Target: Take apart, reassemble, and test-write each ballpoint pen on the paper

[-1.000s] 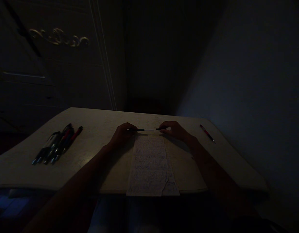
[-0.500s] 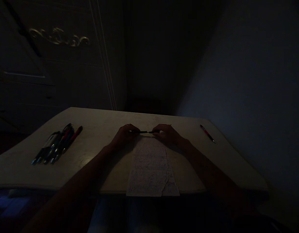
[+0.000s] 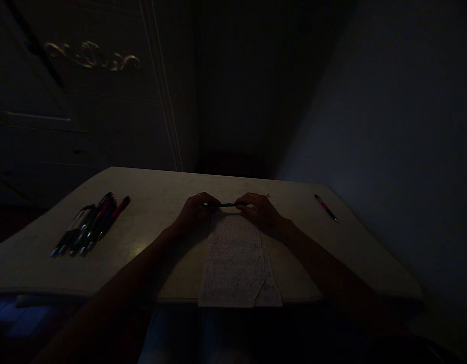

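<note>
A dark pen [image 3: 227, 205] lies level between my two hands, over the far end of a sheet of paper. My left hand [image 3: 195, 210] pinches one end of it, and a ring shows on a finger. The other end is in the closed fingers of my right hand [image 3: 258, 210]. Beneath them, the written-on paper [image 3: 233, 268] reaches to the table's near edge, with a torn or folded strip along its right side. The scene is very dark, so fine details of the pen are hidden.
Several pens [image 3: 89, 225] lie bunched on the left of the pale table [image 3: 153, 194]. One red and black pen [image 3: 326, 208] rests alone at the right. A tiny dark bit [image 3: 268, 195] sits beyond my right hand. A cabinet [image 3: 104, 121] stands behind left; a wall [image 3: 388, 126] rises at right.
The thin, narrow section that showed between the pen's two parts is gone; the parts now meet in one dark length. My hands stay almost where they were.
</note>
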Available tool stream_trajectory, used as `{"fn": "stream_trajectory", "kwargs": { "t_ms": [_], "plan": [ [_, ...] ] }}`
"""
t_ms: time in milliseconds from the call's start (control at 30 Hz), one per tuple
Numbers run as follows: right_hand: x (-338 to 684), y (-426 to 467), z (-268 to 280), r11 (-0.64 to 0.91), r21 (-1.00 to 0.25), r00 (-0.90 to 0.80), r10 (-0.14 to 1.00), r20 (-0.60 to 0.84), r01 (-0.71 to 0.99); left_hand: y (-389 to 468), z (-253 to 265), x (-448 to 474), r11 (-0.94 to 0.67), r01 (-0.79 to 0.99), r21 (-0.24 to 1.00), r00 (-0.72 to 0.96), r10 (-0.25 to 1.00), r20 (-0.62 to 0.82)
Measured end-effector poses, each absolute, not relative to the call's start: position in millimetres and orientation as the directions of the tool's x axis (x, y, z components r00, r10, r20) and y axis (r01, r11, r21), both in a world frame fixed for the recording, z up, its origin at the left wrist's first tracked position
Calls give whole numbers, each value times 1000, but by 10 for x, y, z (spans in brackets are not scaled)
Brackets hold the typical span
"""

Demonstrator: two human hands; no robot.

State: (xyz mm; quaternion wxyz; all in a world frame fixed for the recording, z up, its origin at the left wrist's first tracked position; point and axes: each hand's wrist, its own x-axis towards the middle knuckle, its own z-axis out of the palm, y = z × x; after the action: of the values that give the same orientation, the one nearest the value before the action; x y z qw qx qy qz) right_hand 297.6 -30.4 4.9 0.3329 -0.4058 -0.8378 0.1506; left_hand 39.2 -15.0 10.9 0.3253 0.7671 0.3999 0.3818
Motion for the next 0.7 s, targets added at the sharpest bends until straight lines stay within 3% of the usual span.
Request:
{"fn": "stream_trajectory", "kwargs": {
  "t_ms": [333, 700],
  "plan": [
    [2955, -295, 4, 683, -533, -417, 729, 543, 500, -101, 29, 370, -589, 287, 755, 394, 791, 467],
    [2896, -355, 42, 606, -619, -363, 795, 486, 499, -100, -17, 391, -693, 281, 664, 395, 714, 578]
  ]
}}
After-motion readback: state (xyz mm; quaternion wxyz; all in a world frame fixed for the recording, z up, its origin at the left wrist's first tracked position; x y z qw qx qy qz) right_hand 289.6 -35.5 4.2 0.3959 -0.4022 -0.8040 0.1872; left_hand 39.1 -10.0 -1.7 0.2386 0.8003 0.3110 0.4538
